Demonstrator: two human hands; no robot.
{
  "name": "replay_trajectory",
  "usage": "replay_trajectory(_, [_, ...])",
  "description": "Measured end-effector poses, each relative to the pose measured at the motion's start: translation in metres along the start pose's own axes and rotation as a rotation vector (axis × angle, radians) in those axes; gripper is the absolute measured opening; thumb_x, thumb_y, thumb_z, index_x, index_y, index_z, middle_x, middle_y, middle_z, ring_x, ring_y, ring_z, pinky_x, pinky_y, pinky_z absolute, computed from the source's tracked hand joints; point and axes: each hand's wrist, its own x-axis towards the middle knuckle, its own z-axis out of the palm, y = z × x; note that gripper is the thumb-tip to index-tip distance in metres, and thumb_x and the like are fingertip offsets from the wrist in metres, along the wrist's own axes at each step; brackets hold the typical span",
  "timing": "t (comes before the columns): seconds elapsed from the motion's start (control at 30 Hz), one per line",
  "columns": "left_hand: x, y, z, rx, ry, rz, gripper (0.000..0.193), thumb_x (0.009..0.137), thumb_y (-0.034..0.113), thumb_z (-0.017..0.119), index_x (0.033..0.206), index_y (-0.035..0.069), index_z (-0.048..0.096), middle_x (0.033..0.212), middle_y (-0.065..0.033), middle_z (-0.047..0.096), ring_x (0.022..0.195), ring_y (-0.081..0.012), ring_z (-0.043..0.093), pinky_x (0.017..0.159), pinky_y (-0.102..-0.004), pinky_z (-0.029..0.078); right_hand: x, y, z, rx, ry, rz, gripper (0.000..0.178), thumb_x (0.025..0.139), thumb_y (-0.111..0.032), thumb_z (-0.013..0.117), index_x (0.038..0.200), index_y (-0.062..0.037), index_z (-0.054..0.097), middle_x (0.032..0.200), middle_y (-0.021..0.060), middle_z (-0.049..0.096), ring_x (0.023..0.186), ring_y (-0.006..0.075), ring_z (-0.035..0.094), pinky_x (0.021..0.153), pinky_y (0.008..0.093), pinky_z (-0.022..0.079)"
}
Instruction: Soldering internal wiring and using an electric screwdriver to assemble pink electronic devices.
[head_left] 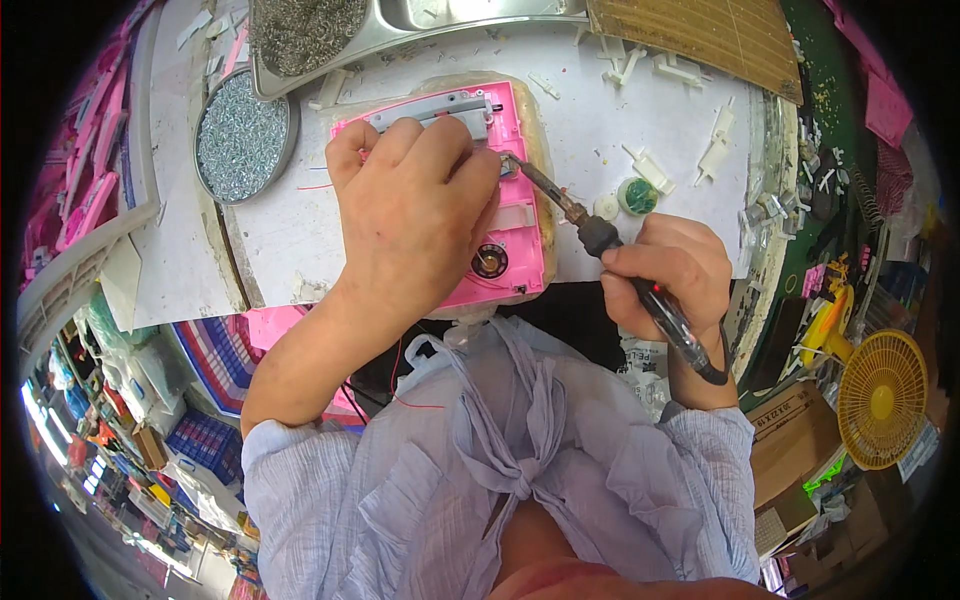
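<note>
A pink plastic casing [522,268] lies on the work table, with a grey strip [445,104] along its far side and a small round speaker [490,261] near its front. My left hand [415,205] rests over the casing, its fingers curled and pressed together; whatever they pinch is hidden beneath them. In my right hand [685,265] is a black-handled soldering iron [598,232], held like a pen. Its tip meets a small metal part [508,165] at the casing's right side, close by my left fingertips. A thin red wire shows left of the casing.
A round dish [245,135] of small screws stands at the left. Behind lies a metal tray [400,22] with a heap of small metal pieces, beside a cardboard sheet [700,35]. A small green-filled pot [638,195] and white plastic parts [715,145] lie right. A yellow fan [882,400] stands far right.
</note>
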Motion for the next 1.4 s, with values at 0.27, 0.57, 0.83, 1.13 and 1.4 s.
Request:
replay_trajectory(0.27, [0.0, -0.002, 0.003, 0.027, 0.007, 0.029, 0.014, 0.075, 0.016, 0.078, 0.087, 0.017, 0.07, 0.082, 0.0026, 0.054, 0.08, -0.0176, 0.057, 0.085, -0.0411, 0.034, -0.004, 0.001, -0.005, -0.004, 0.031, 0.001, 0.031, 0.069, 0.003, 0.078, 0.095, -0.0075, 0.067, 0.057, 0.0021, 0.049, 0.045, 0.02, 0.047, 0.043, 0.0302, 0.036])
replay_trajectory(0.57, [0.0, -0.002, 0.001, 0.035, -0.016, 0.032, 0.017, 0.076, 0.015, 0.079, 0.091, 0.018, 0.072, 0.082, 0.0023, 0.055, 0.08, -0.0179, 0.058, 0.087, -0.0407, 0.034, -0.003, 0.0, -0.006, -0.005, 0.028, 0.002, 0.029, 0.071, 0.001, 0.078, 0.097, -0.0061, 0.067, 0.059, 0.0026, 0.052, 0.046, 0.0192, 0.049, 0.044, 0.0302, 0.037])
replay_trajectory(0.83, [0.0, -0.004, 0.001, 0.025, -0.028, 0.055, 0.019, 0.077, 0.015, 0.079, 0.095, 0.016, 0.071, 0.084, 0.0014, 0.055, 0.081, -0.019, 0.058, 0.086, -0.0418, 0.035, -0.005, 0.0, -0.015, -0.01, 0.035, 0.024, 0.026, 0.075, -0.003, 0.079, 0.098, -0.0049, 0.067, 0.06, 0.0024, 0.054, 0.046, 0.0187, 0.05, 0.044, 0.0298, 0.038])
replay_trajectory(1.13, [-0.022, -0.046, -0.032, -0.01, 0.048, -0.179, 0.03, 0.081, 0.019, 0.079, 0.107, 0.01, 0.069, 0.094, -0.0029, 0.065, 0.083, -0.0251, 0.062, 0.079, -0.044, 0.048, -0.002, 0.001, -0.024, -0.029, 0.074, 0.018, 0.024, 0.078, -0.002, 0.078, 0.099, -0.0005, 0.066, 0.062, 0.0051, 0.058, 0.046, 0.0183, 0.051, 0.045, 0.0294, 0.039])
replay_trajectory(1.4, [-0.012, -0.046, -0.051, -0.252, 0.007, -0.089, 0.015, 0.085, 0.003, 0.079, 0.099, 0.005, 0.076, 0.092, -0.0076, 0.071, 0.071, -0.017, 0.068, 0.06, -0.0275, 0.052, 0.007, -0.009, 0.011, 0.284, 0.264, 0.245, 0.029, 0.085, -0.005, 0.076, 0.112, 0.004, 0.066, 0.082, 0.0095, 0.066, 0.063, 0.0151, 0.059, 0.057, 0.0271, 0.046])
